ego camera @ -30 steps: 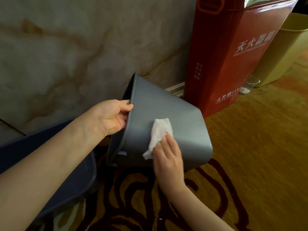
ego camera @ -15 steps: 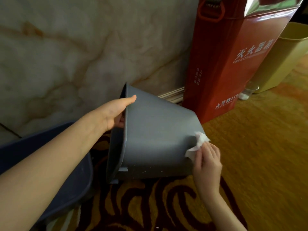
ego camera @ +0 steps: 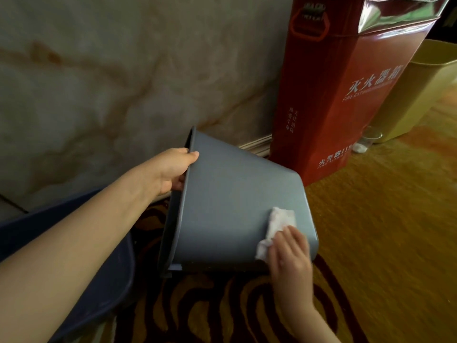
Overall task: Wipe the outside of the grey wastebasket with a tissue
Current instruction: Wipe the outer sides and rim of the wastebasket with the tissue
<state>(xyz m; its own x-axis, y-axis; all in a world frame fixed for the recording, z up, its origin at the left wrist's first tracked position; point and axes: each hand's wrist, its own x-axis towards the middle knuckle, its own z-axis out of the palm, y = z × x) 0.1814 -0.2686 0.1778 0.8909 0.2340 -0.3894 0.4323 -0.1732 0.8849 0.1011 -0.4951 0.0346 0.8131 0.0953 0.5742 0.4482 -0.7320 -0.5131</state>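
Note:
The grey wastebasket is tipped on its side above the patterned carpet, its mouth facing left and its base to the right. My left hand grips the rim at the upper left, thumb over the edge and fingers inside. A crumpled white tissue lies flat on the basket's outer wall near the base. My right hand presses on the tissue's lower end, fingers spread over it.
A red fire-extinguisher box stands just behind the basket's base. A yellow bin and a clear glass sit farther right. A dark blue tub lies under my left forearm. A marble wall rises behind.
My right hand and the tissue slid from the middle of the basket's side to the base edge, then back onto the wall near the base. My left hand kept its hold on the rim.

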